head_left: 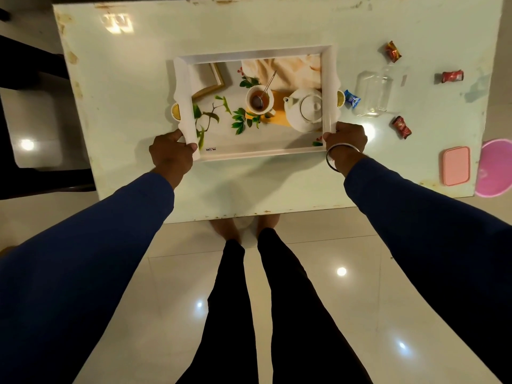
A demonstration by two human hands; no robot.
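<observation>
Both hands on the tray's near corners
The tray [255, 53] is at the middle of the desk [133, 79]; I can't tell whether it is resting or just lifted. It looks stiff, light and glossy, so probably slippery, and best held by the side rims. My left grip [171, 152] and right grip [345, 139] each curl round a near corner, thumbs over the rim.

Dark blue long sleeves [83, 259], black trousers [230, 314], silver bangle [328, 160] on right wrist
</observation>
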